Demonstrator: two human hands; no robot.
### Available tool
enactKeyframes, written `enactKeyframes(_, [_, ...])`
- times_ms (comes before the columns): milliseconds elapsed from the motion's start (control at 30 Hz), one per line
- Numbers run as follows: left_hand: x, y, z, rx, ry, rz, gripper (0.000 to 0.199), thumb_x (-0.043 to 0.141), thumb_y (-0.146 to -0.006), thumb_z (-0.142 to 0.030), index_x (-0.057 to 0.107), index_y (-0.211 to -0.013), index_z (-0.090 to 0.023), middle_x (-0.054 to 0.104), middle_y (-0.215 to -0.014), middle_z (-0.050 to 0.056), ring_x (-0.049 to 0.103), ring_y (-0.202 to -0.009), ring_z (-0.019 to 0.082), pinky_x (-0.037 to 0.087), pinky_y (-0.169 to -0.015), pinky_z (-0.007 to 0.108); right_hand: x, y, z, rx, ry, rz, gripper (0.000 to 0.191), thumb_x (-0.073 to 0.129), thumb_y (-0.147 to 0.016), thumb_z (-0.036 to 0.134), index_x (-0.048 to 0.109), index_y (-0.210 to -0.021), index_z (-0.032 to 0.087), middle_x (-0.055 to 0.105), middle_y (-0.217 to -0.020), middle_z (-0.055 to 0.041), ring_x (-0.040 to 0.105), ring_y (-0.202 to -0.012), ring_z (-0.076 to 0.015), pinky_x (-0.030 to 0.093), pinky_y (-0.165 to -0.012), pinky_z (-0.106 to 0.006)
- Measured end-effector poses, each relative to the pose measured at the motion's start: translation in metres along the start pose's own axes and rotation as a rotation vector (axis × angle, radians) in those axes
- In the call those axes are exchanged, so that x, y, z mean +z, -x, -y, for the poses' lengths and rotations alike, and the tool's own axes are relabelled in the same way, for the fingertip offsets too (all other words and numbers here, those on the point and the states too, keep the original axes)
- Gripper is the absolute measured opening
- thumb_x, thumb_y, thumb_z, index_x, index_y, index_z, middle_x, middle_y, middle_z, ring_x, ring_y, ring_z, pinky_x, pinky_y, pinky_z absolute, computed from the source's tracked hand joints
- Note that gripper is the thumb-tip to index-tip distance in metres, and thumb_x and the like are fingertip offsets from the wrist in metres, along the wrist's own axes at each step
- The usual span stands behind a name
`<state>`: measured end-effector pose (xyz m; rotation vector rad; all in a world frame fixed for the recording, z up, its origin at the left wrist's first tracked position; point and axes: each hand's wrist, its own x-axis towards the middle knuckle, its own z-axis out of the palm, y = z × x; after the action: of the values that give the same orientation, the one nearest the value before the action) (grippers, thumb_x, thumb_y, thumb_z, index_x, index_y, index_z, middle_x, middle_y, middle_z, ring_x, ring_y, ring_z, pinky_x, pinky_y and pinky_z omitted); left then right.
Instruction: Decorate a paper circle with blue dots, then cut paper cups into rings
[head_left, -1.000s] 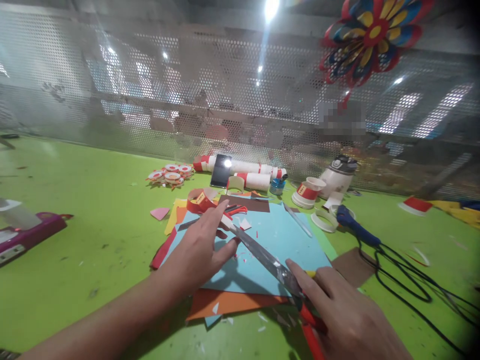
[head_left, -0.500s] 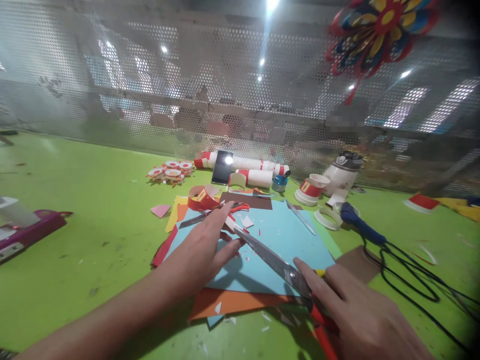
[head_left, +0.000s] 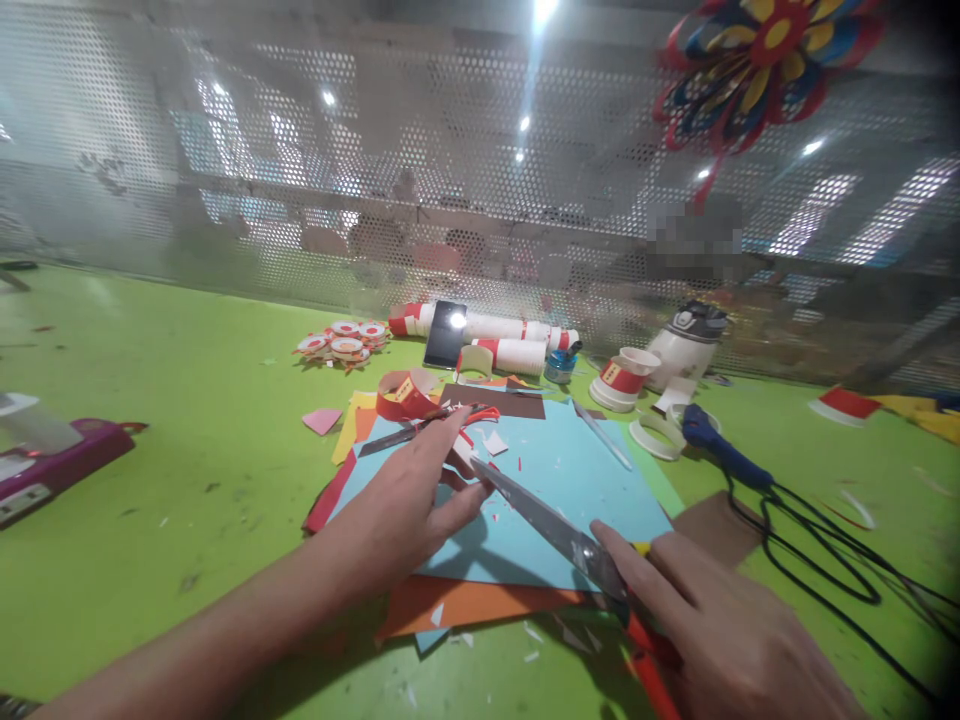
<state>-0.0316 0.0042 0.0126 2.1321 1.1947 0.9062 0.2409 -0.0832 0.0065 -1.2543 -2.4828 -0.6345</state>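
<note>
My right hand [head_left: 720, 600] grips the red handles of a large pair of scissors [head_left: 551, 525], whose long blades point up and left. The blade tips meet a small red-and-white piece [head_left: 463, 453], apparently paper or card, pinched in the fingers of my left hand [head_left: 420, 485]. My left fingers hide much of that piece. Beneath both hands lies light blue paper [head_left: 559, 455] scattered with red and white scraps. A second pair of scissors [head_left: 390, 438] with red handles rests just beyond my left hand, close to a red paper-cup ring [head_left: 405, 395].
Red-and-white paper tubes [head_left: 510, 355], a phone [head_left: 445, 335], a blue bottle [head_left: 560, 365] and stacked cup pieces [head_left: 624, 378] stand at the back. A blue-handled corded tool [head_left: 724, 450] lies right. The purple power strip [head_left: 82, 455] is left.
The scissors' blade tips and the held piece have shifted very slightly right and down. Both hands keep their grips, and the surrounding things stay in place.
</note>
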Motion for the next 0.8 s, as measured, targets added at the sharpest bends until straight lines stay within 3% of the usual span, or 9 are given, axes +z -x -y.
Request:
enactKeyframes(200, [-0.0023, -0.0020, -0.0051, 0.016, -0.062, 0.011, 0.064, 0.052, -0.090, -0.036, 0.033, -0.147, -0.014, 0.063, -0.127, 0.016, 0.066, -0.107, 0.027, 0.050, -0.098, 0.045, 0.0000, 0.0003, -0.0004, -0.009, -0.042, 0.037, 0.040, 0.042, -0.097, 0.014, 0.050, -0.134, 0.004, 0.056, -0.076, -0.0071, 0.058, -0.062, -0.0186, 0.043, -0.051, -0.028])
enactKeyframes(533, [-0.0012, -0.0027, -0.0013, 0.031, -0.061, -0.009, 0.063, 0.054, -0.089, -0.033, 0.033, -0.146, -0.017, 0.065, -0.121, 0.013, 0.068, -0.095, 0.023, 0.051, -0.094, 0.043, -0.0017, 0.0016, -0.0025, 0.014, -0.039, 0.073, 0.041, 0.042, -0.098, 0.017, 0.047, -0.137, 0.006, 0.055, -0.078, -0.0072, 0.059, -0.065, -0.0187, 0.045, -0.050, -0.026])
enactKeyframes(800, [-0.0002, -0.0027, -0.0012, 0.027, -0.115, -0.030, 0.066, 0.053, -0.089, -0.035, 0.033, -0.146, -0.010, 0.062, -0.123, 0.017, 0.067, -0.096, 0.026, 0.048, -0.098, 0.048, 0.0008, 0.0015, -0.0014, 0.014, -0.068, 0.062, 0.042, 0.041, -0.098, 0.018, 0.046, -0.138, 0.006, 0.053, -0.078, -0.0066, 0.058, -0.061, -0.0172, 0.045, -0.049, -0.026])
